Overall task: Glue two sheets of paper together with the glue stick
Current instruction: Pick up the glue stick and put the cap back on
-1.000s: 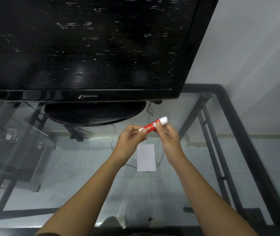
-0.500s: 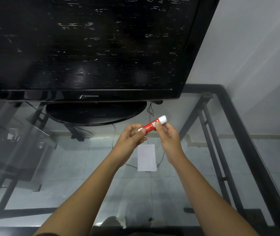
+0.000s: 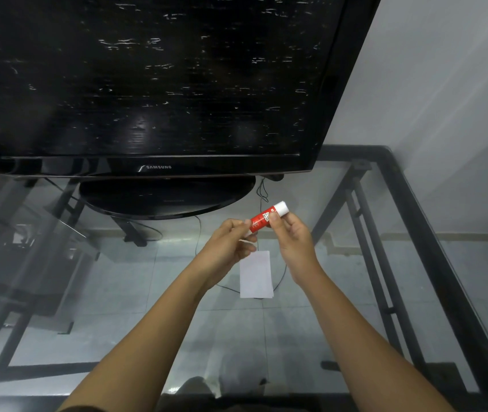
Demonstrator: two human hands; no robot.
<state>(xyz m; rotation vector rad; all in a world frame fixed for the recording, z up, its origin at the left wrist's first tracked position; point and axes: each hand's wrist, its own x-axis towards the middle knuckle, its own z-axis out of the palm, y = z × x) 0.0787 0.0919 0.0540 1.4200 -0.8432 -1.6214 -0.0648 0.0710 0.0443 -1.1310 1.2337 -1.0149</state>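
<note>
Nearest us, white paper [image 3: 256, 274] lies flat on the glass counter [image 3: 147, 292], ready for gluing. Above it, we pinch the glue stick [image 3: 267, 217] with both hands, left hand [image 3: 227, 248] at its lower end (probably uncapping), right hand [image 3: 294, 243] steadying the barrel.

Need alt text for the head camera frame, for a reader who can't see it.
Two bare hands hold a red glue stick above a glass table: the left hand grips its lower end, the right hand its body near the white end. White paper lies flat on the glass beneath them. A dark television stands behind.
</note>
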